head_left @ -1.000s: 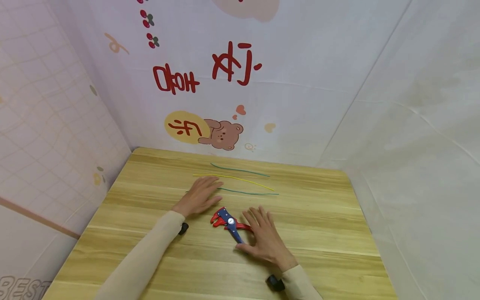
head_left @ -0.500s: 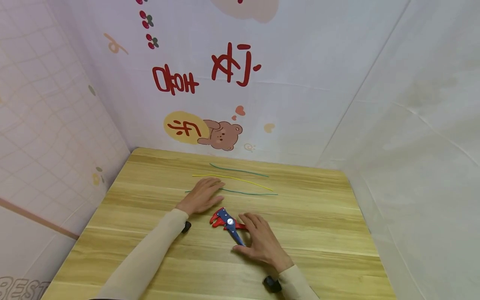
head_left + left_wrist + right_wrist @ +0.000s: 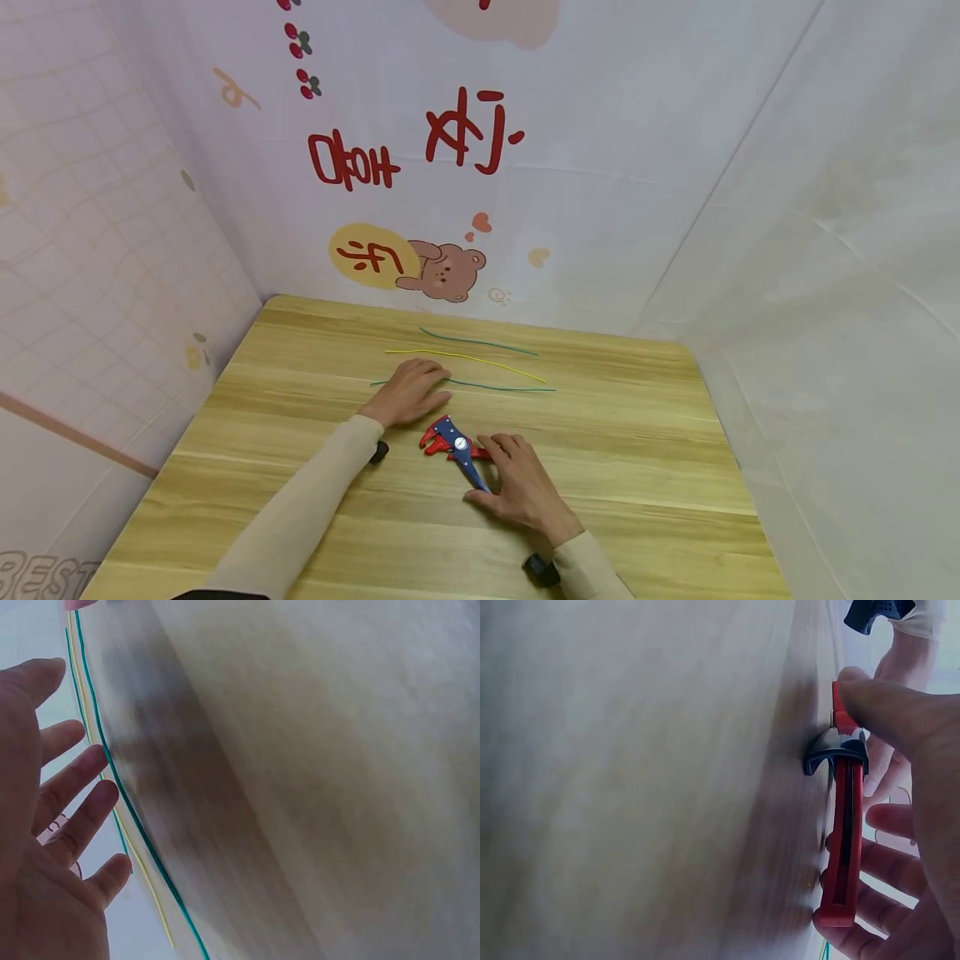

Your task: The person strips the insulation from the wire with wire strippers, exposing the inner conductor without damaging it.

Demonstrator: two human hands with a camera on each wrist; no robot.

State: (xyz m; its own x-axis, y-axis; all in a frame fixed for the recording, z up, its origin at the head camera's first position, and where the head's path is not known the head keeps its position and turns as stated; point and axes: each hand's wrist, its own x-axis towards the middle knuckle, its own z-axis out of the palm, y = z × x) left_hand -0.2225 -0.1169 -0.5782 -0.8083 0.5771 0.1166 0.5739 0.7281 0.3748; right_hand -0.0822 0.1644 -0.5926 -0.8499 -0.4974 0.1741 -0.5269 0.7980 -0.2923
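A wire stripper [image 3: 461, 450] with blue and red parts lies on the wooden table, its head pointing far left. My right hand [image 3: 523, 492] is at its handles, thumb by the blue one and fingers over the red one. In the right wrist view the fingers curl behind the red handle [image 3: 841, 900]. My left hand [image 3: 408, 395], fingers loosely spread, is over the nearest teal wire [image 3: 502, 388] and hides part of it. Beyond lie a yellow wire [image 3: 491, 361] and a second teal wire [image 3: 483, 342].
The wooden table [image 3: 637, 433] meets a printed cloth wall [image 3: 585, 208] at the back. Cloth panels also stand at the left and right sides. Dark wrist cameras [image 3: 542, 571] sit by the sleeves.
My right hand has moved slightly left and nearer, its fingers drawing in around the wire stripper's handles. My left hand has shifted slightly right along the nearest teal wire.
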